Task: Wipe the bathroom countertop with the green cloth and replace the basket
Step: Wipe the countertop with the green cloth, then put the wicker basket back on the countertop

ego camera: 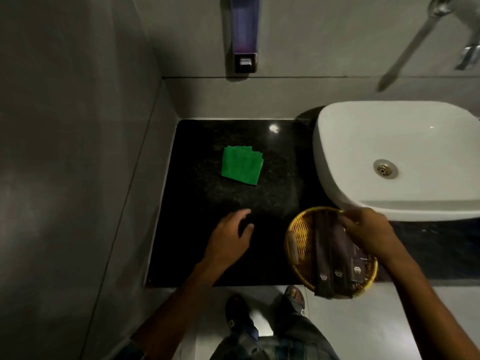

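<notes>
A folded green cloth (241, 165) lies flat on the black granite countertop (197, 203), toward its back left. My left hand (231, 237) hovers over the counter's front middle, fingers loosely apart, holding nothing, well short of the cloth. My right hand (368, 229) grips the far rim of a round yellow woven basket (301, 242) at the counter's front edge, just below the sink. Several dark sachets (335, 258) lie in the basket, sticking out past its near rim.
A white vessel sink (389, 141) stands on the counter's right half. A soap dispenser (244, 35) hangs on the back wall, a chrome tap (415, 40) at top right. Grey tiled walls close the left and back. My feet (293, 297) show on the floor below.
</notes>
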`<state>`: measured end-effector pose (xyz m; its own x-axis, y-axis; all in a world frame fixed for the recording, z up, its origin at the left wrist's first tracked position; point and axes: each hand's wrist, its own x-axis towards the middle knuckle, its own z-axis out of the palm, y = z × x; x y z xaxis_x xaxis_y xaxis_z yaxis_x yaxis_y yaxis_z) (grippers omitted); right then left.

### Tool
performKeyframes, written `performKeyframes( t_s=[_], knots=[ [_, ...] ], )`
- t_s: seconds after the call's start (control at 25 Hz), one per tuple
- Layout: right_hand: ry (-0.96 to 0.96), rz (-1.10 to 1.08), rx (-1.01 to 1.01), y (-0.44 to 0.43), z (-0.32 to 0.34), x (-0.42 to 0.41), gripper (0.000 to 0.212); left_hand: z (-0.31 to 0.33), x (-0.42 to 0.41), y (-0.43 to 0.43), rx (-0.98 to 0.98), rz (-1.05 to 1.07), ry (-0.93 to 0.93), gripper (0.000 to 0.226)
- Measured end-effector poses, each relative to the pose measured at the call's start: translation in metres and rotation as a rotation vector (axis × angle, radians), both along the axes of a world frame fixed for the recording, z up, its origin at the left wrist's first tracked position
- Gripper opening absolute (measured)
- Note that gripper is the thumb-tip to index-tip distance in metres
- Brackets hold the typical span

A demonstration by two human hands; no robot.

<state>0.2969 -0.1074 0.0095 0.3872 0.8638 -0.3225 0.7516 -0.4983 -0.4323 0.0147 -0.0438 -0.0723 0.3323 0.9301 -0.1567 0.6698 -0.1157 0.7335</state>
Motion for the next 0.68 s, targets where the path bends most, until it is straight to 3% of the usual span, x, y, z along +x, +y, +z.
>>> performKeyframes(
  t_s=[0.12, 0.28, 0.56, 0.68],
  knots=[
    [-0.019, -0.198, -0.087, -0.047, -0.008, 0.026, 0.014, 0.012, 0.040, -0.028, -0.201, -0.119, -0.081, 0.030],
    [0.174, -0.363, -0.022, -0.069, -0.025, 0.036, 0.046, 0.014, 0.069, -0.049, -0.348, -0.162, -0.117, 0.044],
    [0.580, -0.297, 0.036, -0.022, -0.028, -0.014, 0.041, 0.027, -0.001, -0.016, -0.079, 0.185, -0.044, 0.047],
    [0.619, -0.206, 0.092, 0.010, -0.037, -0.060, 0.041, 0.025, -0.047, -0.001, 0.001, 0.305, 0.003, 0.044]
  ],
)
